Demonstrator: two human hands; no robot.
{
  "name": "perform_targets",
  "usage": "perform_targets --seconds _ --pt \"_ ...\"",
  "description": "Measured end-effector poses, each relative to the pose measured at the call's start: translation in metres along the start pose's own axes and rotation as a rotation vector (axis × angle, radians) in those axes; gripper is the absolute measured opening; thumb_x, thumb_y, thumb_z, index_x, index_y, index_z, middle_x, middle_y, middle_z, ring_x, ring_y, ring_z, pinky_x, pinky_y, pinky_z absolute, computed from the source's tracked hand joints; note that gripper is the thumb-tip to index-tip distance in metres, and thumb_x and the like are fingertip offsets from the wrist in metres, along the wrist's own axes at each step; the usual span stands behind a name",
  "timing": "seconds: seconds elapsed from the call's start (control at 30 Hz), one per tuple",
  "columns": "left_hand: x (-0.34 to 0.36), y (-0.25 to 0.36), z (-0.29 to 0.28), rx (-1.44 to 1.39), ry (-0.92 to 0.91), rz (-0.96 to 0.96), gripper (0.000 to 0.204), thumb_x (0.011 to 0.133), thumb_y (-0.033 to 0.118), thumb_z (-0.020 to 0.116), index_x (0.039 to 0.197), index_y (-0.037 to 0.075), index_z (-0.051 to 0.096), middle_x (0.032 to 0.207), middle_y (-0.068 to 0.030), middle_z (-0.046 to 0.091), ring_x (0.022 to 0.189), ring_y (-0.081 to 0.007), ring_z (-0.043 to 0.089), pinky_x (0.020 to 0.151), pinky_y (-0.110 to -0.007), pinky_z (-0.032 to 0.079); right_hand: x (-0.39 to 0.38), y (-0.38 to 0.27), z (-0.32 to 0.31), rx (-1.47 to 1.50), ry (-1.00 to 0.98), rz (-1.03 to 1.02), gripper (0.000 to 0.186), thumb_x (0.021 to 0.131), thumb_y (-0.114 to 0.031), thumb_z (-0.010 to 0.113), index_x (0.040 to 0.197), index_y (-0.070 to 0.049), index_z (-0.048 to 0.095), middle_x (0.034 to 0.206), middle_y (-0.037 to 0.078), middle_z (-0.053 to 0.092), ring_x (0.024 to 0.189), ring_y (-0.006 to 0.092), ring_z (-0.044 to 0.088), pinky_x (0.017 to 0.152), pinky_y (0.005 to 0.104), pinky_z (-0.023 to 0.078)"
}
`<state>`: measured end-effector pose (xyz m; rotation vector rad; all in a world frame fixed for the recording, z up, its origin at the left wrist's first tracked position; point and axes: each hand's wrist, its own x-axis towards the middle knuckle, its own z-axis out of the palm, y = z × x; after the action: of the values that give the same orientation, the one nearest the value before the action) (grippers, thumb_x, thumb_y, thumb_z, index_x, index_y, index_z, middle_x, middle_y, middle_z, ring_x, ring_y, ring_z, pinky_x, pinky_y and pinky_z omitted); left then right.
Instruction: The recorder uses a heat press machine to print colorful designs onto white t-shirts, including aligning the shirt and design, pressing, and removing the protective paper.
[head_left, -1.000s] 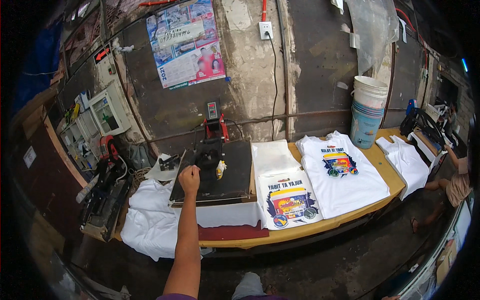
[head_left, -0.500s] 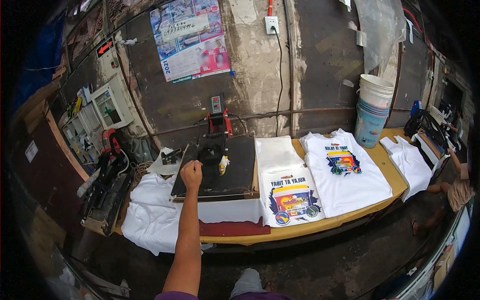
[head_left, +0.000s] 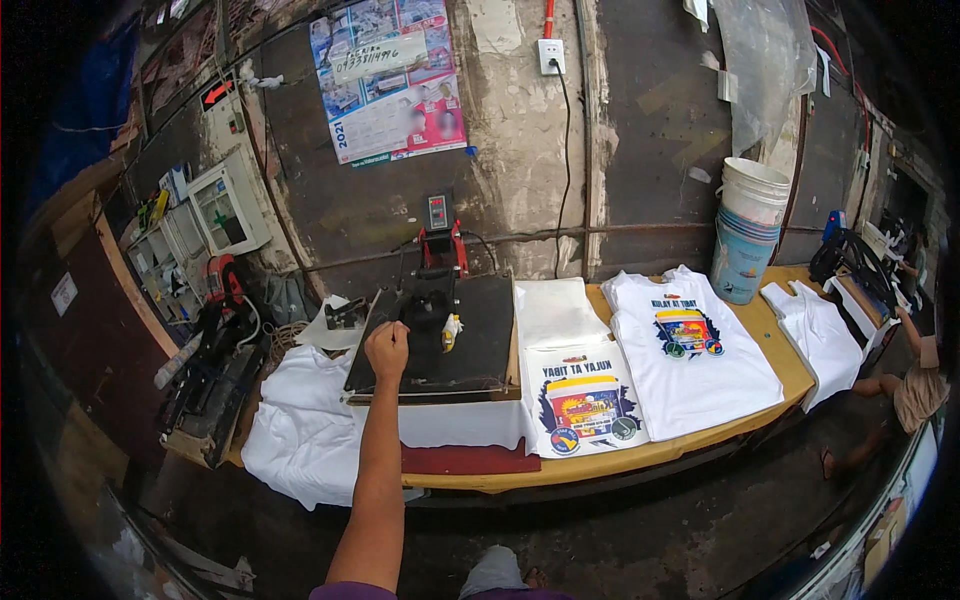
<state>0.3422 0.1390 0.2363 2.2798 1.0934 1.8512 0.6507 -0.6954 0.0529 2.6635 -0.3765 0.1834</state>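
My left hand [head_left: 386,350] is closed in a fist over the front left of a black heat press [head_left: 488,335], wrapped round its handle, which the fist mostly hides. The press's wide flat top lies level, with a red frame and a small control box [head_left: 437,212] at the back. A yellow-and-white wrapped piece [head_left: 452,332] sits on the top, right of my fist. White fabric hangs out below the front edge. Beside the press, a printed transfer sheet [head_left: 585,405] with a mirrored paint-bucket design lies on the table. My right hand is out of view.
A white T-shirt [head_left: 690,350] with the same print lies right of the sheet, a bucket stack [head_left: 747,230] behind it. White shirts [head_left: 305,425] lie left of the press, near a second press [head_left: 215,365]. Another person [head_left: 918,380] is at the far right.
The view has shifted slightly. My left fist stays at the same spot on the press, and the press, sheet and shirts have not moved.
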Motion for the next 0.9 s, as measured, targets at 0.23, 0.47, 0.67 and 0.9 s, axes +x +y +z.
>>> perform_targets --seconds 0.23,0.47,0.67,0.9 --pt "-0.001 0.003 0.000 0.027 -0.021 -0.015 0.021 0.080 0.012 0.054 0.066 -0.001 0.062 0.064 -0.0139 0.059 0.061 -0.0316 0.059 0.056 -0.039 0.045 0.003 0.000 -0.001 0.136 0.036 0.128 0.044 0.078 -0.033 0.049 0.104 0.000 0.064 0.108 0.018 0.060 0.093 0.0317 0.059 0.076 0.0419 0.049" --pt "-0.003 -0.005 -0.008 0.035 0.008 -0.006 0.020 0.081 0.012 0.054 0.066 0.000 0.063 0.064 -0.0137 0.060 0.061 -0.0322 0.059 0.056 -0.039 0.045 0.009 -0.004 0.023 0.020 0.112 0.033 0.037 0.080 -0.031 0.048 0.097 -0.004 0.068 0.111 0.017 0.060 0.098 0.0302 0.057 0.077 0.0413 0.048" --pt "-0.001 0.005 0.014 0.013 -0.014 -0.010 0.020 0.080 0.012 0.055 0.066 0.000 0.062 0.064 -0.0142 0.059 0.061 -0.0324 0.059 0.056 -0.039 0.045 0.004 0.006 0.023 0.041 0.015 0.094 0.035 0.081 -0.030 0.047 0.093 -0.007 0.070 0.113 0.017 0.060 0.100 0.0323 0.056 0.082 0.0450 0.046" --pt "-0.001 0.000 0.000 0.021 -0.011 -0.025 0.019 0.080 0.012 0.054 0.066 0.001 0.062 0.065 -0.0140 0.059 0.063 -0.0325 0.059 0.058 -0.039 0.045 0.013 0.001 0.044 0.034 0.143 0.074 0.034 0.081 -0.030 0.048 0.093 -0.007 0.070 0.108 0.017 0.062 0.100 0.0323 0.056 0.081 0.0456 0.046"
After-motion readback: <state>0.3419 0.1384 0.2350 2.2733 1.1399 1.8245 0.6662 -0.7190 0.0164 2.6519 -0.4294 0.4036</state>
